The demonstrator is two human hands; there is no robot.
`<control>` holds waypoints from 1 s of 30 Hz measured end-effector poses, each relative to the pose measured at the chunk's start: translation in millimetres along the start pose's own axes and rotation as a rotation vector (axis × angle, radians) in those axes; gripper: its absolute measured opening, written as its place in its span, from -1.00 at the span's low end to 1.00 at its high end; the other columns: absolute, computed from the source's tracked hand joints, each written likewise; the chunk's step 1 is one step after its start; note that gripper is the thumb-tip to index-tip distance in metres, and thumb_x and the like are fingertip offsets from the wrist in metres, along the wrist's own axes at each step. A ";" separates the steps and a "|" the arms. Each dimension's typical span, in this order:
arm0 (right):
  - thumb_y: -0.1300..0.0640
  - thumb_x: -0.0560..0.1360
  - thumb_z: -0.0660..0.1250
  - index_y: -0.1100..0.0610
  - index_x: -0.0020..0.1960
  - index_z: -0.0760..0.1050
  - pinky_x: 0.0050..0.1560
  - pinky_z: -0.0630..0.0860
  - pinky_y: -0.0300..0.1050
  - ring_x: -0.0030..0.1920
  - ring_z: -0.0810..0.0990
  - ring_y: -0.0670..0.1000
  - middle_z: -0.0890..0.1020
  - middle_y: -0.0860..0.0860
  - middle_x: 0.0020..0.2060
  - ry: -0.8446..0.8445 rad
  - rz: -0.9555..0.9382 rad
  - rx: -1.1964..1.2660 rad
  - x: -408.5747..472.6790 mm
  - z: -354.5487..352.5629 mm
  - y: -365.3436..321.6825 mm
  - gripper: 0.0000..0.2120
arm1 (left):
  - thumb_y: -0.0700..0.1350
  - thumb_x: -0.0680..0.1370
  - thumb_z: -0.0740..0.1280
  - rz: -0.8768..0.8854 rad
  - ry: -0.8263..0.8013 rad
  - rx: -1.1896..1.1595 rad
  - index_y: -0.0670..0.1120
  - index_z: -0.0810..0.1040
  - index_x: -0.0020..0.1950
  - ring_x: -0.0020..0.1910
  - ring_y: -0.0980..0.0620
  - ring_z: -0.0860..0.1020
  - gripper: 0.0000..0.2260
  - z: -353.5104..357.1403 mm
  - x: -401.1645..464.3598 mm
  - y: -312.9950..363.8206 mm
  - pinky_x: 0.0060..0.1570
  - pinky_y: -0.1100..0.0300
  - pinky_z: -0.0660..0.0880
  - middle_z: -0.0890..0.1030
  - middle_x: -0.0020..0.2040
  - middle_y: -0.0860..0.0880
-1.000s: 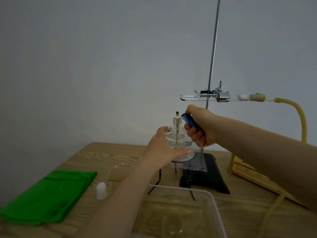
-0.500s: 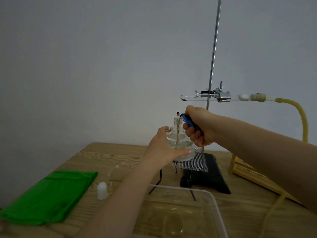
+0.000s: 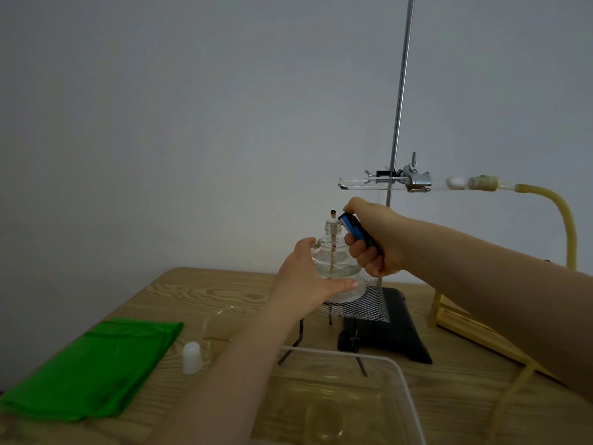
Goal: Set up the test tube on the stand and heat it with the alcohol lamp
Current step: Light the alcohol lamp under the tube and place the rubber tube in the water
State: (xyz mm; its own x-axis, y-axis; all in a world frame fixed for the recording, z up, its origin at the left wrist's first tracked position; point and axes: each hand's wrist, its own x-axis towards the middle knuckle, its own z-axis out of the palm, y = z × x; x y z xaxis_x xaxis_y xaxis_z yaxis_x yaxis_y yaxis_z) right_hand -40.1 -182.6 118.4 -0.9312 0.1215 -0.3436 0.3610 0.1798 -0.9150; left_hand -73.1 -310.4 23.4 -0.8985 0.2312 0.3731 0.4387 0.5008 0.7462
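A glass alcohol lamp (image 3: 335, 258) stands uncapped on a wire mesh (image 3: 362, 308) over a tripod. My left hand (image 3: 306, 281) cups the lamp's left side and base, thumb behind it and fingers in front. My right hand (image 3: 373, 239) grips a blue lighter (image 3: 353, 229), its tip just right of the wick (image 3: 333, 213). No flame shows. Above, a test tube (image 3: 369, 184) lies horizontal in the clamp (image 3: 417, 179) on the stand rod (image 3: 401, 91), with a stopper (image 3: 483, 183) and a yellow hose (image 3: 558, 213) at its right end.
The stand's black base (image 3: 394, 329) sits behind the tripod. A clear plastic tub (image 3: 398, 370) lies near me, a white lamp cap (image 3: 192, 358) and a green cloth (image 3: 93, 364) at the left. An empty glass beaker (image 3: 221, 326) stands nearby, a wooden rack (image 3: 465, 329) at the right.
My right hand has brought the lighter's tip a little closer to the wick. My left hand stays on the lamp.
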 end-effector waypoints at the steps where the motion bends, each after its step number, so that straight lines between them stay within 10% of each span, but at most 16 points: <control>1: -0.12 0.46 0.12 0.13 -0.34 0.34 -0.59 0.15 -0.32 -0.58 0.18 -0.09 0.32 -0.03 -0.58 0.001 0.000 -0.001 0.0 0.0 -0.2 -0.65 | 0.19 0.23 0.55 -0.001 0.000 -0.003 0.03 0.16 0.46 0.28 0.05 0.39 -0.08 -0.1 0.2 0.3 0.08 0.24 0.32 0.37 0.38 0.04; 30: -0.01 0.46 0.05 0.11 -0.33 0.31 -0.59 0.12 -0.30 -0.59 0.16 -0.08 0.31 -0.03 -0.60 0.022 -0.009 -0.024 3.0 6.0 -4.6 -0.73 | 0.19 0.23 0.55 0.007 0.010 0.004 0.03 0.15 0.46 0.30 0.03 0.40 -0.07 0.2 2.1 -3.6 0.12 0.20 0.36 0.36 0.40 0.03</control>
State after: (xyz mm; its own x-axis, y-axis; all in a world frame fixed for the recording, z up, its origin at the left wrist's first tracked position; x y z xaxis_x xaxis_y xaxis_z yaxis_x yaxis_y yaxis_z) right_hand -44.9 -188.9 120.3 -0.9332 0.1408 -0.3306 0.3541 0.2048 -0.9125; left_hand -76.5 -311.6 21.5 -0.8952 0.2261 0.3840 0.4449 0.5029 0.7411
